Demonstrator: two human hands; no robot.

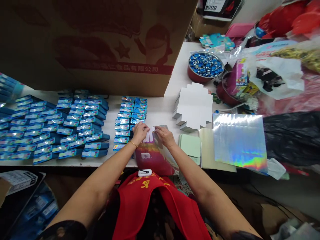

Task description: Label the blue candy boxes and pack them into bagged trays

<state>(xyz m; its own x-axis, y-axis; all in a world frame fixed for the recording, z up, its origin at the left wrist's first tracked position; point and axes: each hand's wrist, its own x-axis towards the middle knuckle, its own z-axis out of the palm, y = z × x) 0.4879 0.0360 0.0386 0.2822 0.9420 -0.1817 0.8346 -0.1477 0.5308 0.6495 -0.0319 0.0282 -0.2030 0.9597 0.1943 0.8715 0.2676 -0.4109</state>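
Observation:
My left hand [140,134] is closed, its thumb and fingertips together at the white strips [149,136]; what it pinches, if anything, is hidden. My right hand [165,136] is closed too, pinching a small white strip [153,129] that looks like a sticker. Under both hands lies a glossy dark red sheet [155,163] with a small whitish patch [145,155] on it. Just left of my left hand stand two columns of small blue boxes [122,127], some showing round blue recesses on the ends.
Many more blue boxes [67,123] stand in rows at the left. A large cardboard carton [100,80] rises behind. To the right are flat white box blanks [196,105], pale green cards [190,145], a silvery holographic sheet [240,140] and a bowl of blue-and-silver round pieces [203,79].

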